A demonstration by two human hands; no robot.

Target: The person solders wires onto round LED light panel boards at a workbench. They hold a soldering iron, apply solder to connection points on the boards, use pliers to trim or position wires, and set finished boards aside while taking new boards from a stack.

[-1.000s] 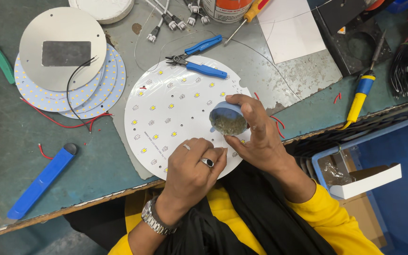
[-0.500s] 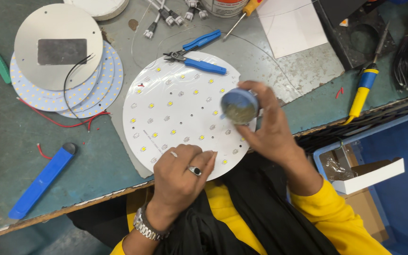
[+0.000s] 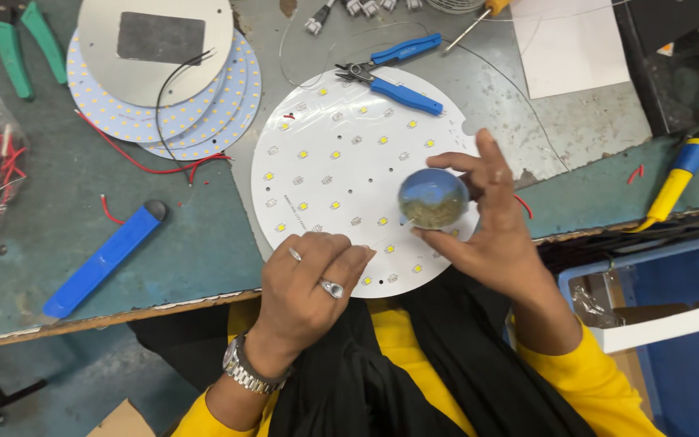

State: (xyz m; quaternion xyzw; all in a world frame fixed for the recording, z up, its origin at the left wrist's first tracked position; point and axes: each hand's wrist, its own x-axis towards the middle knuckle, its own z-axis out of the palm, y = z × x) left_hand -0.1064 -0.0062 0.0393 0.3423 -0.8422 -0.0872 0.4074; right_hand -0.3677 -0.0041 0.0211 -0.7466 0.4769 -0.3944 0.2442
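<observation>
**Hands steady an LED disc at a cluttered bench**

Head view: A person in yellow sleeves works over a round white LED disc (image 3: 349, 174) lying flat on the green bench (image 3: 196, 235), its near rim at the table edge. The left hand (image 3: 309, 291), with two rings and a steel watch, rests curled and palm down on the disc's near rim, apparently pinning it so it does not slide; it grips nothing that can be seen. The right hand (image 3: 487, 226) holds a small round tin (image 3: 433, 198) between thumb and fingers, tilted toward the camera above the disc's right side, as if to show or reach its contents. Blue pliers (image 3: 390, 73) lie across the disc's far rim. A stack of discs (image 3: 163, 89) sits at far left with red and black wires trailing, green pliers (image 3: 18, 48) beside it. A blue tool (image 3: 103, 259) lies near the front edge, and a yellow-handled iron (image 3: 677, 182) rests at right.

The tin's brownish contents are hard to identify. A bag of red wires at left, a blue bin at right and items along the top edge are cut off by the frame.
</observation>
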